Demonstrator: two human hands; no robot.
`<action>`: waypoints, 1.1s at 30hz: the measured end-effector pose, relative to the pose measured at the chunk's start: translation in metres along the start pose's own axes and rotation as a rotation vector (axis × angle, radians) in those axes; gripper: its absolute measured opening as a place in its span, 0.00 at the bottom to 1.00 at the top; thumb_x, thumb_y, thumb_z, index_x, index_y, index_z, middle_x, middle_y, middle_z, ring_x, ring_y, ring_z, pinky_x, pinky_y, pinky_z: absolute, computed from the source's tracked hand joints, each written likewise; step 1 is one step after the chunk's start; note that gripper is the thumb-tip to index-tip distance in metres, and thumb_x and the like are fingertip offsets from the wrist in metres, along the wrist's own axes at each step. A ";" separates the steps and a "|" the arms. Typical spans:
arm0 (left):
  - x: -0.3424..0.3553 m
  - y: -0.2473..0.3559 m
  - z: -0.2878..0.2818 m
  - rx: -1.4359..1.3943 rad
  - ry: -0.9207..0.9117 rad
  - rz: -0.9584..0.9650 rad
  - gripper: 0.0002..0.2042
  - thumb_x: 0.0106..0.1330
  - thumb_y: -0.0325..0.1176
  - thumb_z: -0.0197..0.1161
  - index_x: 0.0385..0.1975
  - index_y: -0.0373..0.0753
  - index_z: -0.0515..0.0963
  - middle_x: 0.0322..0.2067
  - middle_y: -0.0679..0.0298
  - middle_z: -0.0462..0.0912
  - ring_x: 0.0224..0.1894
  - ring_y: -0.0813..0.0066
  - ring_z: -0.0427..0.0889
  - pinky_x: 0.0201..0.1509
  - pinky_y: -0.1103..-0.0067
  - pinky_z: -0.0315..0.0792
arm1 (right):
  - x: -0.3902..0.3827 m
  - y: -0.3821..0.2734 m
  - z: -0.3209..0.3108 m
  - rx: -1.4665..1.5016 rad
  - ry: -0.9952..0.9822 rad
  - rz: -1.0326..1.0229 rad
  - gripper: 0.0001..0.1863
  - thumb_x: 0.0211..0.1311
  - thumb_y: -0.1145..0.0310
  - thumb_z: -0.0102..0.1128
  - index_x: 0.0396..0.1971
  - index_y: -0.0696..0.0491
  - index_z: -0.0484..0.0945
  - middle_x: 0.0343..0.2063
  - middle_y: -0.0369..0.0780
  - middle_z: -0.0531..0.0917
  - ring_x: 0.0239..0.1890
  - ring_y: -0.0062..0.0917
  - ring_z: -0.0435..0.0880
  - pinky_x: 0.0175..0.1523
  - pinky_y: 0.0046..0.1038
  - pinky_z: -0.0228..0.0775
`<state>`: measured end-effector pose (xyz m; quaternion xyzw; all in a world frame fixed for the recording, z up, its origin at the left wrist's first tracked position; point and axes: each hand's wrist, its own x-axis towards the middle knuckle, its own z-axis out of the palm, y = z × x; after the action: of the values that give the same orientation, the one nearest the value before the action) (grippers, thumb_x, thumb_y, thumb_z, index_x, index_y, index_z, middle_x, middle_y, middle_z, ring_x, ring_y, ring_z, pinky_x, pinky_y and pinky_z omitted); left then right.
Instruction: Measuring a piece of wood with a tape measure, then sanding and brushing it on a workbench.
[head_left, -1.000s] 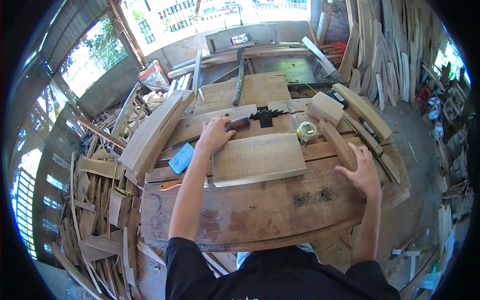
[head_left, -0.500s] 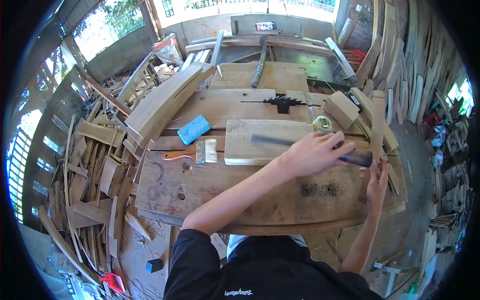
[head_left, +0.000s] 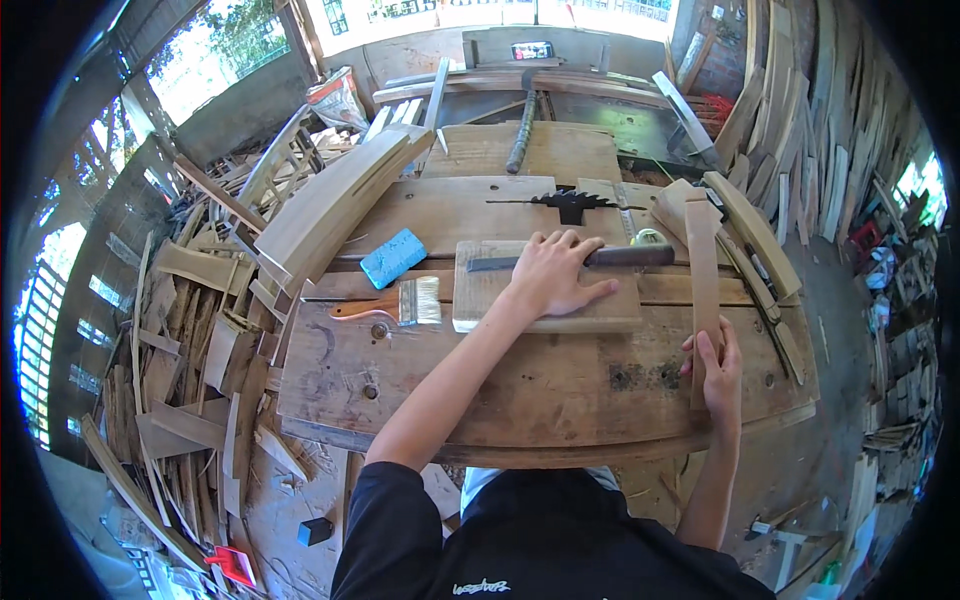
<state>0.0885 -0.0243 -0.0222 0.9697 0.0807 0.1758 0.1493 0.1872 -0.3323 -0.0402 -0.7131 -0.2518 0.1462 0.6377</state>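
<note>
A long chisel [head_left: 632,256] with a dark handle lies across a thick wooden block [head_left: 560,324] on the workbench, blade toward the left. My left hand [head_left: 550,275] rests flat over the blade and block, with fingers spread and thumb apart; the blade's middle is hidden beneath it. At the bench's right side my right hand [head_left: 716,360] is closed around the lower part of a narrow wooden slat [head_left: 703,260]. The slat stands out lengthwise, pointing away from me. A tape measure [head_left: 648,237] shows partly behind the chisel handle.
Left of the block are a wooden-handled paintbrush [head_left: 420,301] and a blue sponge [head_left: 393,258]. A saw blade [head_left: 572,201] juts through the bench farther back. A dark-handled hammer [head_left: 521,135] lies behind it. Scrap wood [head_left: 190,380] is heaped to the left.
My left hand has moved left and laid the chisel on the block, loosening its grip on the handle. The slat in my right hand has shifted left.
</note>
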 end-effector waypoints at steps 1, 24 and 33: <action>-0.004 0.003 -0.002 0.010 -0.023 -0.016 0.40 0.67 0.73 0.59 0.69 0.49 0.77 0.59 0.56 0.83 0.64 0.56 0.81 0.71 0.63 0.67 | -0.003 0.003 0.002 0.019 0.002 -0.007 0.22 0.82 0.57 0.57 0.65 0.55 0.71 0.33 0.36 0.83 0.26 0.18 0.81 0.34 0.22 0.76; -0.029 0.098 -0.007 -0.081 0.131 0.384 0.22 0.60 0.30 0.69 0.54 0.41 0.72 0.46 0.58 0.77 0.48 0.60 0.87 0.43 0.66 0.82 | -0.032 0.026 0.007 0.197 0.016 -0.080 0.26 0.80 0.63 0.59 0.70 0.58 0.69 0.40 0.40 0.85 0.30 0.21 0.83 0.36 0.25 0.78; -0.002 0.130 -0.019 -0.183 0.240 0.364 0.22 0.60 0.36 0.71 0.53 0.44 0.74 0.36 0.63 0.85 0.31 0.55 0.89 0.31 0.63 0.80 | -0.044 -0.004 0.001 0.202 0.044 -0.154 0.20 0.85 0.54 0.51 0.58 0.56 0.74 0.46 0.43 0.83 0.28 0.23 0.81 0.33 0.24 0.73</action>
<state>0.0933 -0.1422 0.0354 0.9228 -0.0945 0.3206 0.1917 0.1497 -0.3555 -0.0409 -0.6270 -0.2755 0.1057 0.7209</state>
